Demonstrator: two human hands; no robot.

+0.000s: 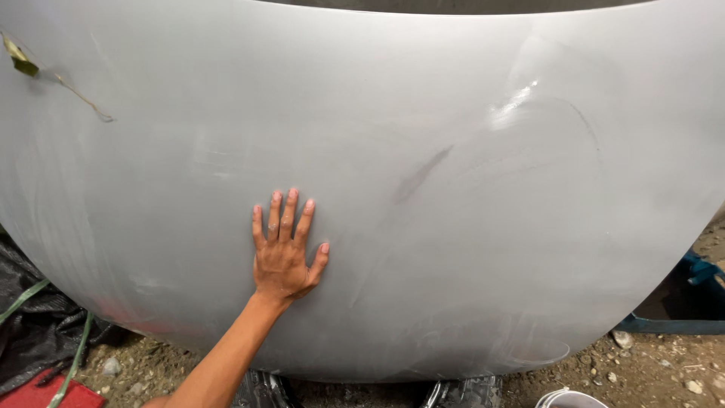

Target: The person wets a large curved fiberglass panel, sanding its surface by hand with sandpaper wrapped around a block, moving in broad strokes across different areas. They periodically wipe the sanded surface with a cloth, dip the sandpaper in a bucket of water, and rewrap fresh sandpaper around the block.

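Head camera view, looking down at a large grey car hood (423, 189) that fills nearly the whole frame. Its surface is dull and matte, with faint swirling rub marks, one dark smear near the middle and a small bright glint toward the upper right. Along the lower left edge a trace of reddish colour shows through the grey.

One hand, the left hand (283, 253), lies flat on the hood a little left of centre. Its palm is pressed against the metal, the four fingers extended and close together, pointing up the panel, and the thumb spread out to the side. It grips nothing; it only rests open on the surface. The bare forearm runs down from it to the bottom edge of the frame. The right hand is out of sight.

A dry leaf on a thin stem (23, 62) lies on the hood near the upper left corner, well apart from the hand.

Below the hood's curved front edge is bare dirt ground (649, 370) scattered with small stones. At the lower left sit crumpled black plastic sheeting (38, 325), a green hose (75, 355) and the corner of something red (53, 397) (what it is cannot be told). At the right edge stands a blue metal frame (680, 321), and the rim of a pale bucket (570, 398) shows at the bottom.
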